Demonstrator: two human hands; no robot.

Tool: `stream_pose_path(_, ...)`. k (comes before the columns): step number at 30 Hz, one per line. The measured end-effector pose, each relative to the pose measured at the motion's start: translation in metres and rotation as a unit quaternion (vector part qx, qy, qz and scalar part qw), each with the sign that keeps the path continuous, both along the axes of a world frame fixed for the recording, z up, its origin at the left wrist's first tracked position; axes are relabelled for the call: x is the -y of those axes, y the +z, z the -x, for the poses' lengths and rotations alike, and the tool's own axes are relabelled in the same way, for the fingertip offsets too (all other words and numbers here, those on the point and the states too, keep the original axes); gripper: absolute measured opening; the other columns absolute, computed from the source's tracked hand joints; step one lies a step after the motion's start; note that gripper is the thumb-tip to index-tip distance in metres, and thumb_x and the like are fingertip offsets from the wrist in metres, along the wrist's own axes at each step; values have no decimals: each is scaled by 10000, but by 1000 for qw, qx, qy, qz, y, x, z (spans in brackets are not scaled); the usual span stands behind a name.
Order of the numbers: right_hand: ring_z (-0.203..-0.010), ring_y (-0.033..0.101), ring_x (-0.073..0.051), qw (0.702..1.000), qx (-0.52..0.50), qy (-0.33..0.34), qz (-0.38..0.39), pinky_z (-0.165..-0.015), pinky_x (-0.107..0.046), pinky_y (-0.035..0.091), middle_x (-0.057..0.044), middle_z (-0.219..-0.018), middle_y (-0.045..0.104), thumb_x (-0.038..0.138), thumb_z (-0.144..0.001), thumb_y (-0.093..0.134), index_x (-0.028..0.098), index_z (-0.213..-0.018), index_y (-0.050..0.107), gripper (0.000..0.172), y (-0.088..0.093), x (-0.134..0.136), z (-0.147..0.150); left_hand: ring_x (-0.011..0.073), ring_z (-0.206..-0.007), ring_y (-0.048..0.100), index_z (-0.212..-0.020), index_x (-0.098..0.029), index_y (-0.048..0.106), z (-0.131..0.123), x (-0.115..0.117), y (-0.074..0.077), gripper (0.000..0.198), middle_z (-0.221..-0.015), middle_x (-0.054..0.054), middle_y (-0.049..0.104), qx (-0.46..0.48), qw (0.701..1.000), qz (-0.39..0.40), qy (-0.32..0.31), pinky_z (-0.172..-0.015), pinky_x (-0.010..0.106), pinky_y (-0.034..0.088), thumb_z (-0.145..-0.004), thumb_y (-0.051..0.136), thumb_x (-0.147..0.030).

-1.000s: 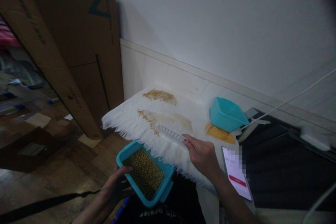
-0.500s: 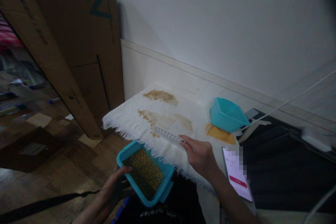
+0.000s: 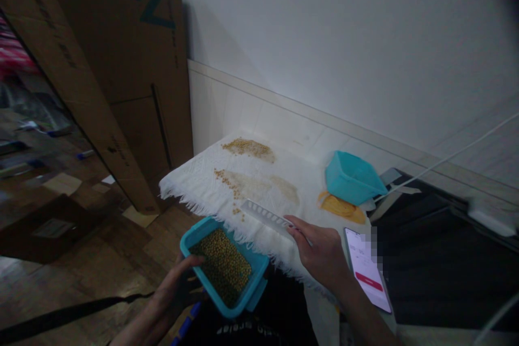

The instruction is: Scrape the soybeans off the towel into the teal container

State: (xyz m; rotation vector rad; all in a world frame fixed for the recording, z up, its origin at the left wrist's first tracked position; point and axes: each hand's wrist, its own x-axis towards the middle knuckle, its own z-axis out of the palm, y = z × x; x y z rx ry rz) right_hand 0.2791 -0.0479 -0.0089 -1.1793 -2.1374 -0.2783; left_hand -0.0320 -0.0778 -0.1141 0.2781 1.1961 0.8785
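Note:
My left hand (image 3: pixel 182 278) grips the left rim of a blue plastic basket (image 3: pixel 258 275), thumb inside, fingers beneath. Many yellow soybeans (image 3: pixel 227 259) lie in it, just under the table's fringed edge. My right hand (image 3: pixel 320 248) is closed round the handle of a pale slotted comb-like tool (image 3: pixel 263 214), whose exact kind I cannot make out. Its far end rests at or just over the white cloth (image 3: pixel 198 178), beside scattered beans (image 3: pixel 236 200). Farther back on the cloth lies a pile of beans (image 3: pixel 245 147), and a damp-looking patch spreads between.
A second blue basket (image 3: pixel 352 178) stands at the table's right, by an orange cloth-like piece (image 3: pixel 343 209). A phone (image 3: pixel 367 270) with a lit screen lies near my right forearm. A tall cardboard box (image 3: pixel 133 81) rises at left; a white cable (image 3: pixel 441 157) crosses the right side.
My right hand has drawn the slotted tool slightly right and toward me, away from the scattered beans. A few beans near its tip have shifted. My left hand and the basket stay put.

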Motion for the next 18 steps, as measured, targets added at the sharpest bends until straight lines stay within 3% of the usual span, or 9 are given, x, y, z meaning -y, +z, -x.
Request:
stream_pose_path(5, -705, 838, -182, 1000, -8, 0, 9, -664, -213, 654, -107, -949, 872, 141, -1050, 521, 128, -1085, 820, 302, 1, 3, -1, 353, -880, 739, -1254, -249, 568, 4, -2, -5, 696, -916, 78, 775, 11, 1000, -1, -10, -819, 498, 593, -668, 874, -467)
stream_pose_path(10, -718, 842, -190, 1000, -11, 3, 15, -663, -221, 656, -115, -964, 871, 145, -1049, 526, 124, -1088, 817, 295, 4, 3, 2, 324, -825, 727, -1252, -242, 592, 2, -3, -1, 630, -889, 67, 771, 3, 1000, -3, 4, -784, 478, 590, -712, 843, -449)
stream_pose_path(18, -764, 850, -196, 999, -19, 14, 30, -689, -238, 676, -85, -992, 874, 136, -1030, 553, 171, -1128, 821, 287, 5, 5, 2, 312, -809, 726, -1159, -266, 616, 5, -3, -1, 622, -865, 64, 789, 6, 1000, 3, 1, -774, 456, 582, -644, 891, -482)
